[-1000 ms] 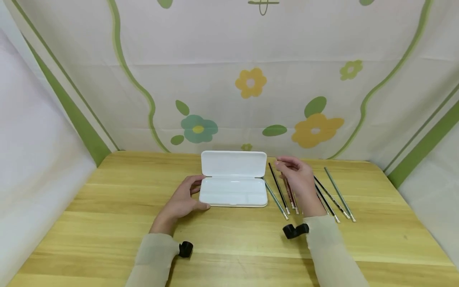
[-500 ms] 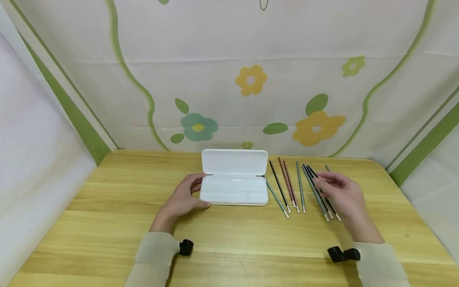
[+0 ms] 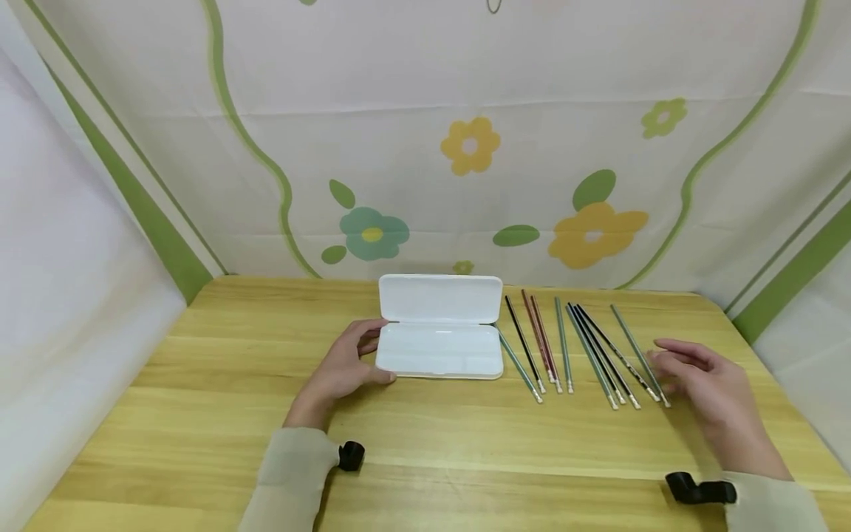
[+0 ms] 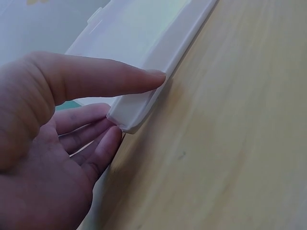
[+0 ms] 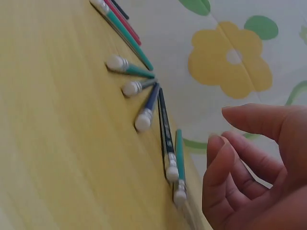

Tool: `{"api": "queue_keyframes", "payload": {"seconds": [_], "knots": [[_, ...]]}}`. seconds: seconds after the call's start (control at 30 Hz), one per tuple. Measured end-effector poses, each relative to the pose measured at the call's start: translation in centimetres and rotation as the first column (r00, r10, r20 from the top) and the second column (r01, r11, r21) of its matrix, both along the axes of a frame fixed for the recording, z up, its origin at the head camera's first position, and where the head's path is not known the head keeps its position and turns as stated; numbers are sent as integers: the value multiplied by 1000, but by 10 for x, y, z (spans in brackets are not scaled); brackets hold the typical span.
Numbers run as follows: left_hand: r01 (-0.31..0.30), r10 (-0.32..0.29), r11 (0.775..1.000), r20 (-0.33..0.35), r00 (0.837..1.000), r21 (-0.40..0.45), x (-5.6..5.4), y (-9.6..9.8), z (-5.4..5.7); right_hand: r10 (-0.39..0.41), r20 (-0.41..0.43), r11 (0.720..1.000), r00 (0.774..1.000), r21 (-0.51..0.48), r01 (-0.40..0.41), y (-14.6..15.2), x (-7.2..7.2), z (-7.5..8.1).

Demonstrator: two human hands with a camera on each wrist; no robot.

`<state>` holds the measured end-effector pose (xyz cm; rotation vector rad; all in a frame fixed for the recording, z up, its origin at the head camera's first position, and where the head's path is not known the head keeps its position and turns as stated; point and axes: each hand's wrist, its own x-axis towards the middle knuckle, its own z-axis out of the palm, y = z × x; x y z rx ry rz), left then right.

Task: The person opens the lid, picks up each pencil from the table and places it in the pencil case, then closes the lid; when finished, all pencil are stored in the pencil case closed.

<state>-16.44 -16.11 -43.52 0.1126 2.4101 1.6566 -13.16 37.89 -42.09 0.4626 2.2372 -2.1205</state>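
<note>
A white pencil case [image 3: 439, 352] lies with its lid [image 3: 440, 299] raised, its inside bare. My left hand [image 3: 342, 369] holds the case's left end; in the left wrist view the thumb [image 4: 120, 76] lies along the front wall and the fingers touch the end corner. Right of the case, several pencils with white erasers are spread in a loose fan. My right hand [image 3: 708, 388] is beside the rightmost green pencil [image 3: 640, 353], fingers loosely bent. In the right wrist view a gap shows between thumb and fingers, with nothing held.
Nearest the case lies a slanted green pencil [image 3: 518, 366], then a black pencil [image 3: 525, 343] and two red-brown pencils. A patterned pencil [image 3: 618, 353] lies left of the rightmost green one. A flowered cloth [image 3: 399, 148] hangs behind the wooden table [image 3: 465, 458].
My right hand has moved right across the pencils, from the red-brown ones to beyond the rightmost green one. The pencils at the right now lie spread. My left hand stays on the case.
</note>
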Motion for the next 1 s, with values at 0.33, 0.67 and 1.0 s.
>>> {"api": "queue_keyframes", "payload": {"seconds": [0.33, 0.67, 1.0], "knots": [[6, -6, 1000, 4, 1000, 3, -2, 1, 1, 22, 61, 1000, 998, 0, -22, 15, 1, 0], [-4, 4, 1000, 10, 1000, -6, -2, 3, 1, 64, 160, 986, 985, 143, -87, 30, 4, 1], [-8, 8, 1000, 17, 1000, -4, -1, 3, 2, 127, 227, 926, 966, 321, -197, 32, 5, 5]]}}
